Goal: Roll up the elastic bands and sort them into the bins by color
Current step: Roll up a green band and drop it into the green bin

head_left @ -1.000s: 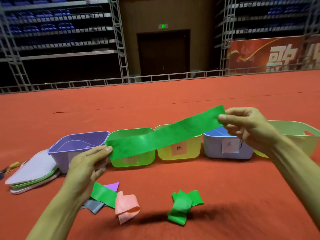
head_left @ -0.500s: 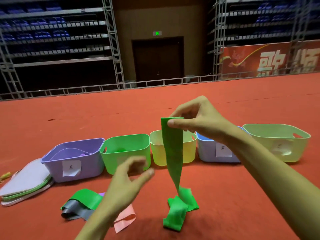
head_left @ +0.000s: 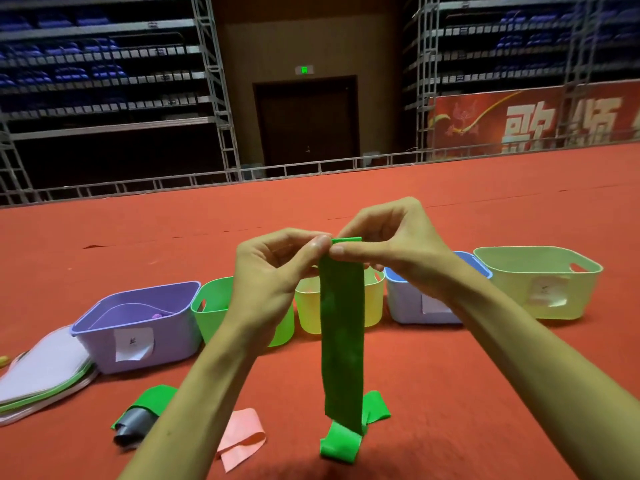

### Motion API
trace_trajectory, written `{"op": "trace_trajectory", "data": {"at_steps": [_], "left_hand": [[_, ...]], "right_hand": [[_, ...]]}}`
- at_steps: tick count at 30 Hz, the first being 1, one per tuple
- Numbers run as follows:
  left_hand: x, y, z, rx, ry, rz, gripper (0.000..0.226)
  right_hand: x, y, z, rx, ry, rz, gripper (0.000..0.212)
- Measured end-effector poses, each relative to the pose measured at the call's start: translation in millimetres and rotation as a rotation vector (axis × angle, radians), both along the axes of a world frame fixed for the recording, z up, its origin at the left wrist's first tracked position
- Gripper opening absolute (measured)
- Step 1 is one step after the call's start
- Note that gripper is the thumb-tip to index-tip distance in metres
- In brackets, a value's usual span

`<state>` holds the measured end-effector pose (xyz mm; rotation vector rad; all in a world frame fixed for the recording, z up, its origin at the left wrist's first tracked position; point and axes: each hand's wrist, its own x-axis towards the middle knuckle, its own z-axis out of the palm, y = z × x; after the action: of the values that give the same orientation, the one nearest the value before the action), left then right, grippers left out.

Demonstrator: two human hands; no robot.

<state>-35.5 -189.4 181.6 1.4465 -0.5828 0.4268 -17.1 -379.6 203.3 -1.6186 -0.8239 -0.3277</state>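
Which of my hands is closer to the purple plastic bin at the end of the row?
Left. The left hand pinches the top of the hanging green elastic band, to the right of the purple plastic bin; the right hand pinches it further right.

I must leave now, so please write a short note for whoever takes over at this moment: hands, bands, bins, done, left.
Left hand and right hand: both pinch the top edge of the long green elastic band, which hangs down to the red carpet.
Done: only a small fold at its top.
Loose on the carpet: crumpled green band, grey band, pink band.
Left: roll the held band, drop it in the green plastic bin, then sort the others.
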Motion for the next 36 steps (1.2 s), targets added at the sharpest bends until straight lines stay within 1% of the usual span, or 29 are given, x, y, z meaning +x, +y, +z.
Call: {"op": "trace_trajectory", "data": {"at_steps": [4, 7, 11, 15, 17, 19, 21, 25, 30, 33, 36], "left_hand": [[-1, 4, 0, -0.039, 0.003, -0.004, 0.022], [-3, 10, 1, -0.073, 0.012, -0.051, 0.019], [-7, 16, 5, -0.096, 0.035, -0.099, 0.020], [-5, 18, 4, -0.064, 0.030, -0.035, 0.015], [-5, 17, 3, -0.054, 0.036, -0.016, 0.018], [-4, 16, 2, -0.064, 0.044, -0.013, 0.020], [-3, 15, 0, -0.073, 0.052, -0.006, 0.022], [-1, 13, -3, -0.080, 0.084, 0.019, 0.020], [-3, 15, -5, -0.086, 0.123, 0.007, 0.021], [-5, 14, -3, -0.094, 0.146, -0.009, 0.021], [-11, 13, 0, -0.112, 0.191, -0.073, 0.021]], "right_hand": [[1, 6, -10, 0.148, -0.001, 0.041, 0.011], [0, 10, -16, 0.164, -0.014, 0.007, 0.009], [-1, 17, -17, 0.203, 0.002, 0.018, 0.010], [-3, 21, -20, 0.208, 0.015, -0.012, 0.011], [-4, 22, -21, 0.216, 0.046, -0.014, 0.010], [-6, 25, -22, 0.237, 0.073, -0.001, 0.004], [-8, 28, -24, 0.265, 0.082, -0.024, 0.009], [-6, 31, -29, 0.196, -0.001, -0.173, 0.007], [-5, 28, -31, 0.062, -0.127, -0.220, 0.004], [-5, 28, -32, 0.070, -0.133, -0.202, 0.003], [-6, 27, -33, 0.119, -0.116, -0.181, 0.004]]}}
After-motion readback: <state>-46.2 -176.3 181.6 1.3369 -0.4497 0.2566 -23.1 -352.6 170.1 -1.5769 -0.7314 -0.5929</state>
